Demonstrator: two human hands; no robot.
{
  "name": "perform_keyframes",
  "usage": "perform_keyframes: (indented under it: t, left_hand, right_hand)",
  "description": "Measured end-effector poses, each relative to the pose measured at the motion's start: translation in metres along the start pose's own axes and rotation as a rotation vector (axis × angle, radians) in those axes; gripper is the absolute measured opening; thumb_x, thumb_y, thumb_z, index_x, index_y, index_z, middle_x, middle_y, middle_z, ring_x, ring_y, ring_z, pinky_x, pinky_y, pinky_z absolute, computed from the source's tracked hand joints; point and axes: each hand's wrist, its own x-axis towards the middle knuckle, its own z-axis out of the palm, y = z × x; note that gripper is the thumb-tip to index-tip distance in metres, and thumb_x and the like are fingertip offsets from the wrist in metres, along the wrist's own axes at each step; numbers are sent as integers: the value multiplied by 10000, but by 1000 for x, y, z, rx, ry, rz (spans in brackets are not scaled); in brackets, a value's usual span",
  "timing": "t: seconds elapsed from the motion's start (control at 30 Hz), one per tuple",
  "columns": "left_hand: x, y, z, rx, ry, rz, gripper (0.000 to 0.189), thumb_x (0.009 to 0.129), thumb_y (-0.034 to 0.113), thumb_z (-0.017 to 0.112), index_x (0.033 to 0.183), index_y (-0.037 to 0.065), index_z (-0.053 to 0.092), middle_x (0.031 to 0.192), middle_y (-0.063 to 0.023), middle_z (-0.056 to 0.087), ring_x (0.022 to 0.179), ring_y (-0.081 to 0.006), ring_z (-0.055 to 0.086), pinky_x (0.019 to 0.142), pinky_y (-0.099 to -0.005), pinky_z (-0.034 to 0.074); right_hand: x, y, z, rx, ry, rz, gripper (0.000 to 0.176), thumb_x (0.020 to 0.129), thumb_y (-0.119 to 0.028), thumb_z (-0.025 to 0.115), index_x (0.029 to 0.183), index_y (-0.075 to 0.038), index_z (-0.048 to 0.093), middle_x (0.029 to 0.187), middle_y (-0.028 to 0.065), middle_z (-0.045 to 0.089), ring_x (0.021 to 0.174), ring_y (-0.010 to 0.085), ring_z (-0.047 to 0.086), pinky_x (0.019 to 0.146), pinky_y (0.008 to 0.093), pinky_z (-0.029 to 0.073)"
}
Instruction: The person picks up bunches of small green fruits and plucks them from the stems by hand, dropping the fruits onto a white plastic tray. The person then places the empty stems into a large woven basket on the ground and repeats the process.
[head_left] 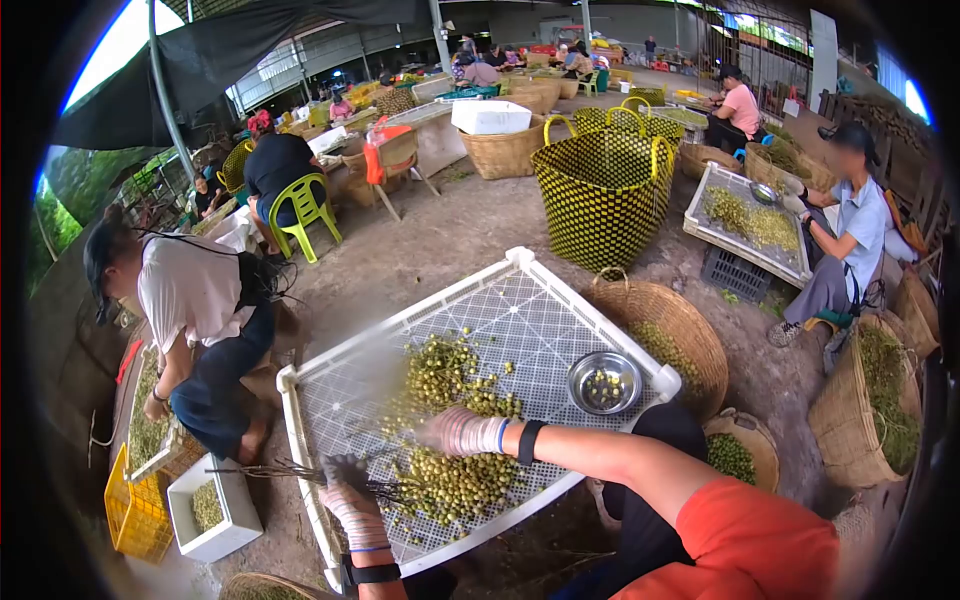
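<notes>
A white mesh tray (540, 305) lies in front of me, with a pile of small green-yellow fruits (455, 485) on it. My left hand (350, 500), in a striped glove, is closed around a bundle of thin dark twigs (385, 488) at the tray's left front side. Over the fruit pile is my right hand (462, 432), also gloved; its fingers are smeared by motion, so what they hold cannot be made out. A steel bowl (604, 383) with a few fruits in it rests on the tray's right side.
Beside the tray's right edge stands a wicker basket (690, 325). Behind it is a yellow-black woven basket (605, 205). A co-worker (205, 300) bends over at the left, near a white bin (215, 535) and yellow crate (135, 515). Another person (850, 225) sits at the right.
</notes>
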Motion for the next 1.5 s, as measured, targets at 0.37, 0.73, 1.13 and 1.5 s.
perform_keyframes:
  t: [0.37,0.73,1.13,1.5]
  left_hand:
    - [52,-5,-97,466,-81,258,242,843,333,603,819,95,565,696,-29,590,577,-149,542,518,-246,442]
    - [-15,4,-15,410,138,48,357,823,385,620,746,44,547,651,-58,592,541,-144,546,566,-269,472]
    - [-11,-2,-29,679,189,-51,381,840,378,599,811,4,668,731,-33,643,650,-101,497,716,-246,367]
    - [-14,-7,25,341,-84,75,333,836,315,621,1067,75,619,726,24,579,582,-65,462,510,-210,386]
  right_hand:
    - [-1,70,12,340,-230,14,311,711,-196,568,1008,-151,651,910,118,648,856,271,616,753,376,484]
    - [128,21,8,24,-77,536,690,741,-616,523,1179,-83,508,1117,167,564,1042,301,532,884,413,406]
    - [130,15,41,150,-109,573,237,736,-286,615,922,-154,681,907,76,665,885,256,621,789,340,465]
    - [77,35,-70,715,29,285,384,739,-312,720,986,-25,659,880,66,673,814,100,572,762,283,455]
